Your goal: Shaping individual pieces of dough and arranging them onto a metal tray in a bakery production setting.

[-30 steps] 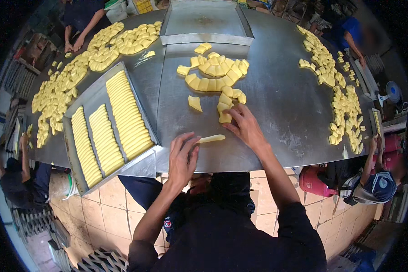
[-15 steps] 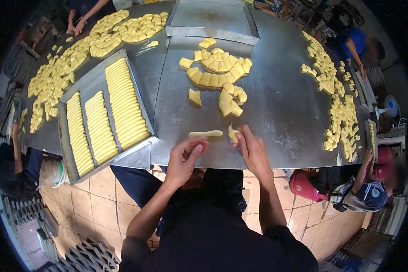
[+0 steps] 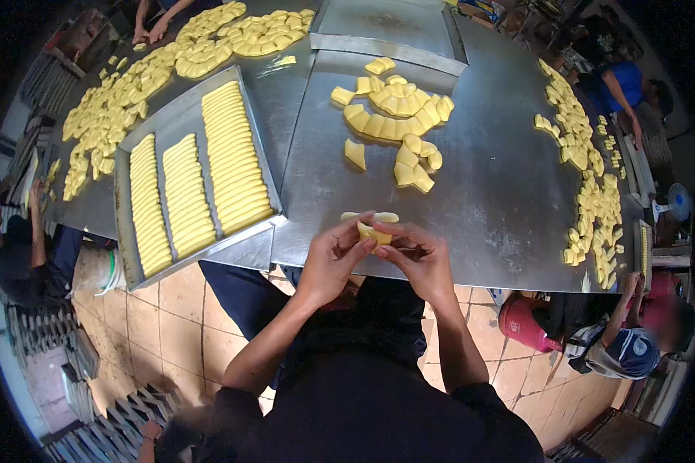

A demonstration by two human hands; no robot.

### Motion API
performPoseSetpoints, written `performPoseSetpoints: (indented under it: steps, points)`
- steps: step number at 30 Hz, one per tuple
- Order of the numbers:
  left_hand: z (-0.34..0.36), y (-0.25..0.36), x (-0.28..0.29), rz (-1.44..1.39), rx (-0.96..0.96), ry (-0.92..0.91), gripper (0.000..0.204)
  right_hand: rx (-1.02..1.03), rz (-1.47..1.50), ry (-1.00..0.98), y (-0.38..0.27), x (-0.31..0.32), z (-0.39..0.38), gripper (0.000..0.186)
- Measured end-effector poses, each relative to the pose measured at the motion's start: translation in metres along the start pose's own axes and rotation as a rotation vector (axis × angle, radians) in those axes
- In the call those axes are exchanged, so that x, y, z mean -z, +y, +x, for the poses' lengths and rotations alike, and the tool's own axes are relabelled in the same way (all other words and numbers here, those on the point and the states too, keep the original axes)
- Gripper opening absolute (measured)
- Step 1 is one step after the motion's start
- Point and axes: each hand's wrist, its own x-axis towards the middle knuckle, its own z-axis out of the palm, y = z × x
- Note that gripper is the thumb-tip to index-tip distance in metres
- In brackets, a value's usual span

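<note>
My left hand point(image 3: 333, 258) and my right hand point(image 3: 417, 258) meet near the table's front edge, both gripping one yellow dough piece point(image 3: 374, 234) with thumbs and fingers. Just beyond it lies a thin dough strip point(image 3: 388, 217), partly behind my fingers. Farther forward is a loose cluster of yellow dough pieces point(image 3: 398, 119), with a separate small piece point(image 3: 355, 154). To the left, an angled metal tray point(image 3: 258, 137) holds three rows of dough sticks point(image 3: 235, 154).
Metal table point(image 3: 486, 201), empty-looking tray point(image 3: 386, 31), dough heaps left point(image 3: 131, 92) and right point(image 3: 571, 123). Co-workers stand around: hands at back left point(image 3: 158, 23), a person at left point(image 3: 15, 247), blue-shirted person point(image 3: 625, 85), seated person at right point(image 3: 625, 347), hand at lower left point(image 3: 150, 432).
My right hand took a piece from the central cluster and brought it back and left to my left hand; both now grip it. The view shifted slightly, and a co-worker's hand appeared at lower left.
</note>
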Motion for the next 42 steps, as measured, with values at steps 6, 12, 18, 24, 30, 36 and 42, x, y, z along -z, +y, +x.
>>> performPoseSetpoints:
  steps: [6,12,18,24,30,36,42]
  points:
    - [-0.002,-0.01,0.013,-0.013,-0.03,0.034,0.029,0.252,-0.266,0.123,0.022,-0.004,0.008,0.034]
    - [-0.003,0.018,0.013,-0.02,0.082,-0.013,0.034,0.296,-0.399,0.016,0.001,-0.005,0.007,0.041]
    - [-0.006,0.025,0.005,0.488,-0.023,0.133,0.023,0.476,-0.493,-0.032,0.009,-0.001,0.013,0.036]
    - [-0.01,0.009,0.007,0.416,-0.36,0.117,0.016,-0.094,0.289,0.005,0.006,-0.007,0.013,0.019]
    - [-0.007,0.023,0.024,0.568,0.069,0.069,0.013,0.133,-0.374,-0.134,0.0,0.013,0.012,0.021]
    - [0.006,0.015,0.026,0.47,0.044,-0.061,0.012,0.123,-0.446,-0.188,-0.009,0.018,0.016,0.02]
    - [0.014,-0.022,0.037,0.938,-0.199,-0.168,0.014,0.268,-0.643,-0.281,0.048,0.023,0.022,0.016]
